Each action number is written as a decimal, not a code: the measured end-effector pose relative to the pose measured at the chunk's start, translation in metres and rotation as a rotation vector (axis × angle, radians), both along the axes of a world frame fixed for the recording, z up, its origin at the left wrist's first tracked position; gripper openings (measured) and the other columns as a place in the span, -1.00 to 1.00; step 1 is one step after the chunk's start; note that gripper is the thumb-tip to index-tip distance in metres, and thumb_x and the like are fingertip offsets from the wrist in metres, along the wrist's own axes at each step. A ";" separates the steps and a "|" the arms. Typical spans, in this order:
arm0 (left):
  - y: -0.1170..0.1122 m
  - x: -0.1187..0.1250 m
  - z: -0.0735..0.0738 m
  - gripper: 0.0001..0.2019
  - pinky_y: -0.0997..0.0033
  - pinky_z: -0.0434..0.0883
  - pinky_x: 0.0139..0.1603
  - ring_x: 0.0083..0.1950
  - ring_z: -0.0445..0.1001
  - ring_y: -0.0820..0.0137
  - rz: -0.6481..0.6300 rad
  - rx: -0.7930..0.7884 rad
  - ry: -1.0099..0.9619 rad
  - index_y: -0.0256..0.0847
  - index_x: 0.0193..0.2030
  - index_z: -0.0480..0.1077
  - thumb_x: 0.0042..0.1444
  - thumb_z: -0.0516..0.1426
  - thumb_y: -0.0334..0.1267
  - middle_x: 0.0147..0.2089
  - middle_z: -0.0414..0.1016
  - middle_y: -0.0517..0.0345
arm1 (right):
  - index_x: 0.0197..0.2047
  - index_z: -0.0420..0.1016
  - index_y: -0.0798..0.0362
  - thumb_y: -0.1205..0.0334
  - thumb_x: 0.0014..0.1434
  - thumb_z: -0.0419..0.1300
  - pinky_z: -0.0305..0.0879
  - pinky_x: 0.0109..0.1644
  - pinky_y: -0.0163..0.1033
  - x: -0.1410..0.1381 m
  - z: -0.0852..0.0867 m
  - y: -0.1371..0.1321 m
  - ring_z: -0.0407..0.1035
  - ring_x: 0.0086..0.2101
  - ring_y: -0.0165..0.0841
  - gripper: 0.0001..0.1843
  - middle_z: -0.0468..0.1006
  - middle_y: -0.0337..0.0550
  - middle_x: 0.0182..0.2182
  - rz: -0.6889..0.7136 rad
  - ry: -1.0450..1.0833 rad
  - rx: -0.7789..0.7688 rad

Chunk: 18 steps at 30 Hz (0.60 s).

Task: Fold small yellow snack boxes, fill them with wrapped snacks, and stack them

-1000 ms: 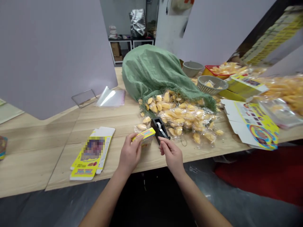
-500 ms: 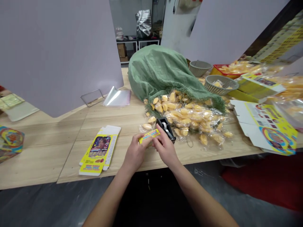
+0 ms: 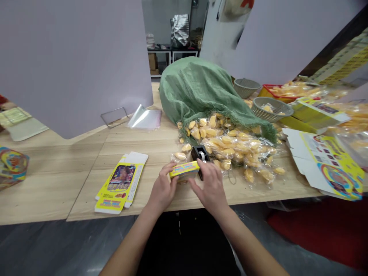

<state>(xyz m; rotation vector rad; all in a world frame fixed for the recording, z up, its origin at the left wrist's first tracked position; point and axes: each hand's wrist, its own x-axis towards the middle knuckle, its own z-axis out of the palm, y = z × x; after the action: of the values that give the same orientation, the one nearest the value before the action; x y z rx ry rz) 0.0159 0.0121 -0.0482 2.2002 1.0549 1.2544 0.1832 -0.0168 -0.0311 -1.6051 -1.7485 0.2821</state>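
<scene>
A small yellow printed box is held between my two hands near the table's front edge, its narrow yellow face turned up. My left hand grips its left end, thumb in front and fingers behind. At the right end, my right hand has its fingers on the far corner and its thumb near the front. Just behind the box stands a black tape dispenser, partly hidden by my right hand. Individually wrapped yellow pieces lie heaped beyond it.
A green woven sack spills the wrapped pieces. Flattened yellow boxes lie left, with clear plastic bags behind. Grey baskets, a red-rimmed crate and a large unfolded carton are at right. A pale panel stands left.
The box has been tilted in my hands so more of its side shows. My right hand has spread and shifted right, covering part of the tape dispenser. The view has shifted slightly.
</scene>
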 end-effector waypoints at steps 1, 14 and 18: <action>-0.001 -0.003 -0.001 -0.62 0.09 0.32 0.21 0.29 0.26 0.29 -0.010 -0.011 -0.003 -0.20 0.16 0.00 0.24 0.01 -0.41 0.20 0.27 -0.21 | 0.24 0.25 0.02 0.23 0.18 0.15 0.16 0.13 0.05 0.000 0.012 0.007 0.31 0.02 -0.08 -0.46 0.48 0.05 -0.02 0.126 -0.111 0.049; -0.017 -0.139 -0.092 -0.60 -0.06 0.33 0.15 0.29 0.26 0.03 0.669 -0.088 0.920 -0.34 0.16 0.33 0.20 -0.06 -0.43 0.27 0.26 -0.31 | -0.42 0.36 0.01 -0.08 -0.02 0.16 0.43 -0.31 -0.10 -0.062 -0.038 0.152 0.47 -0.37 -0.20 -0.68 0.52 -0.10 -0.47 -0.071 1.064 -0.436; -0.014 -0.141 -0.074 -0.48 0.04 0.40 0.09 0.25 0.32 0.08 0.668 -0.110 0.924 -0.36 0.22 0.27 0.13 -0.14 -0.60 0.25 0.28 -0.34 | -0.29 0.37 0.01 -0.18 0.07 0.06 0.44 -0.23 -0.10 -0.100 -0.045 0.178 0.47 -0.26 -0.22 -0.59 0.52 -0.11 -0.40 -0.049 1.081 -0.337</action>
<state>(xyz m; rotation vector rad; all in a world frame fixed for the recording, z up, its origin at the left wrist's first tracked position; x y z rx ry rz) -0.1254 -0.0021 -0.1222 2.4412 2.2659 0.2552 0.0833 0.1613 -0.0763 -1.2843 -0.8344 1.2085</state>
